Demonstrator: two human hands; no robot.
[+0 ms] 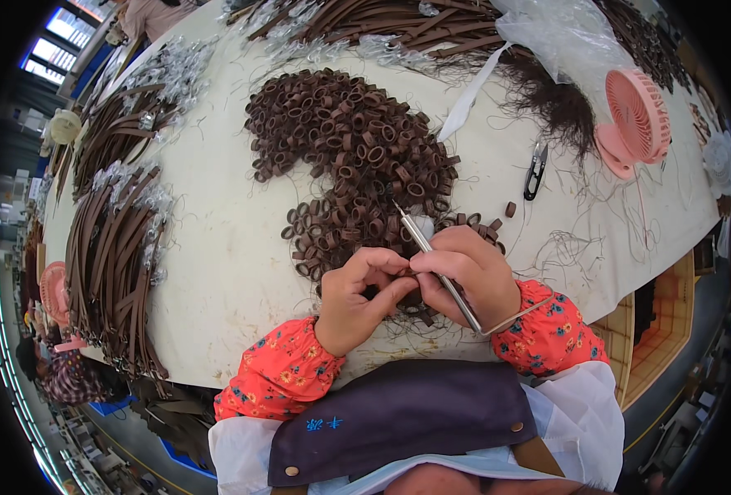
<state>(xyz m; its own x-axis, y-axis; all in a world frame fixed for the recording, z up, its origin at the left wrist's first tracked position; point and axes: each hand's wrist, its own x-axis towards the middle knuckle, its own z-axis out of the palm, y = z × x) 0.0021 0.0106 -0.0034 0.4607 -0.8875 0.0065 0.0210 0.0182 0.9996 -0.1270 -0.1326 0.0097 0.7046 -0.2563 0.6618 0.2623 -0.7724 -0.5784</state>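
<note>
Over the near edge of the pale surface (217, 272), the left hand (360, 301) had its thumb and index finger brought together, pinching a small brown piece (412, 275), probably one of the loops, though the fingers mostly hid it. That piece lay right at the fingertips, between the two hands. The right hand (474, 272) met it there with thumb and forefinger, its fingers also closed around a slim silver pen-shaped tool (419, 233), whose thin tip slanted toward the far edge. Just beyond the fingers, a heap of brown loops (357, 148) spread toward the far edge. Black-handled snips (535, 173) and a pink fan (636, 115) stood toward the right edge; brown straps (105, 264) lay along the left edge.
</note>
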